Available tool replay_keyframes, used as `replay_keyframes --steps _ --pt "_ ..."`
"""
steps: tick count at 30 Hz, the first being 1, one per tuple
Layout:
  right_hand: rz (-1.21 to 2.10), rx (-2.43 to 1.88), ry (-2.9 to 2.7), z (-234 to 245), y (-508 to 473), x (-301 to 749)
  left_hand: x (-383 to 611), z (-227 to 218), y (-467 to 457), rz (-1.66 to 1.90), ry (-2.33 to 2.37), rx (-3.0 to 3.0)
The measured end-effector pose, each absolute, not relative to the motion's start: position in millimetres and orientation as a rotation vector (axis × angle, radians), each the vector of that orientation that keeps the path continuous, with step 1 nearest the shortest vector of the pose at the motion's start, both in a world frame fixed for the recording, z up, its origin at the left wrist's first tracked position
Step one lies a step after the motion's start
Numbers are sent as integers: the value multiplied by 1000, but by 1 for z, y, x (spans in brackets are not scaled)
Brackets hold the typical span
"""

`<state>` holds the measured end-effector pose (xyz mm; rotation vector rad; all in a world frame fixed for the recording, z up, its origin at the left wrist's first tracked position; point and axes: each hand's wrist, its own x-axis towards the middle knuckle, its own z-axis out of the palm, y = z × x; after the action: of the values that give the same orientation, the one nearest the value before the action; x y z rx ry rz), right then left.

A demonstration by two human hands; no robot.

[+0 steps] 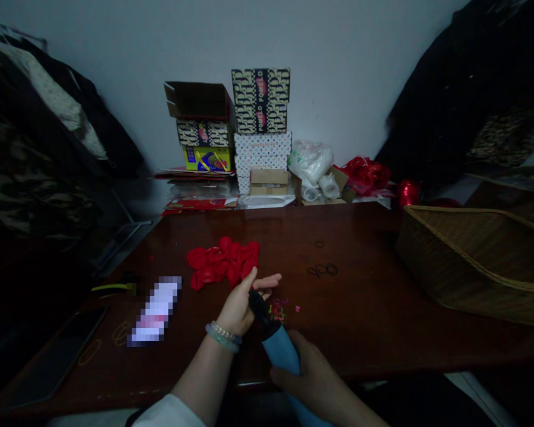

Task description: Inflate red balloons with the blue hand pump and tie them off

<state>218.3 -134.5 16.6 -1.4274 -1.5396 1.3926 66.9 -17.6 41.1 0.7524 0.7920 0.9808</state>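
Note:
My right hand (pixel 314 370) is wrapped round the blue barrel of a balloon pump (pixel 281 350), whose black nozzle points up and to the left. At the nozzle's tip is my left hand (pixel 242 302), fingers stretched out and thumb raised, its palm turned towards the nozzle. I cannot tell whether they touch. Bracelets circle the left wrist. Just beyond that hand lies a pile of limp red balloons (pixel 222 261). Small coloured rubber bands (pixel 278 311) are scattered beside the nozzle.
Black hair ties (pixel 323 270) lie right of centre on the dark wooden table (pixel 360 332). A wicker basket (pixel 467 267) stands at the right. To the left are a lit phone (pixel 157 311) and a dark tablet-like slab (pixel 60 356). Stacked boxes (pixel 262 101) line the wall.

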Motion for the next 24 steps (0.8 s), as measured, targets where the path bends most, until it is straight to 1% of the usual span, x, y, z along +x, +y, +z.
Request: replay_keyframes --steps 5,9,11,13,19,24 --pt "1281 -1447 -1661 26 -136 215 67 46 -20 1054 777 921" --pt "1009 -1503 -1855 32 -137 214 70 43 -22 1178 784 889" --pt "886 -1544 -1906 31 -137 214 71 41 -23 1178 747 814" --pt "830 -1575 -1908 28 -138 214 72 39 -23 1153 684 721" --pt "930 -1545 -1892 22 -141 215 71 39 -23 1004 433 640" --pt "1076 -1574 -1811 29 -144 213 70 44 -27 952 506 609"
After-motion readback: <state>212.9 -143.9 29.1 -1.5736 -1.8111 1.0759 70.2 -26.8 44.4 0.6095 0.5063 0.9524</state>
